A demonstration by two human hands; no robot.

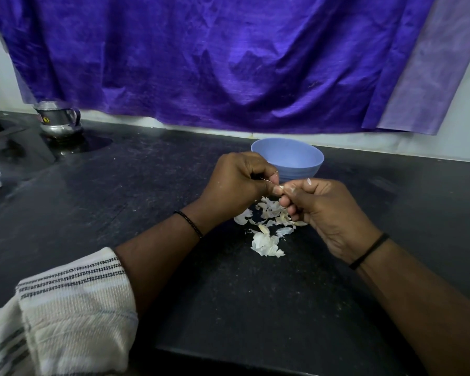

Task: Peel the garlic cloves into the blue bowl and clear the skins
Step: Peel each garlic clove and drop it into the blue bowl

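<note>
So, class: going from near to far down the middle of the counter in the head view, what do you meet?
Garlic skins → hands, left and right, pinching a garlic clove → blue bowl → purple cloth.

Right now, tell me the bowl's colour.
Pale blue bowl, seen best in the head view.

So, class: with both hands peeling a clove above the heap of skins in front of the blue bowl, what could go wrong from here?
1. The clove, pinched between the left hand and right hand, might slip into the skins below.
2. Clearing skins could nudge the blue bowl close behind.
</note>
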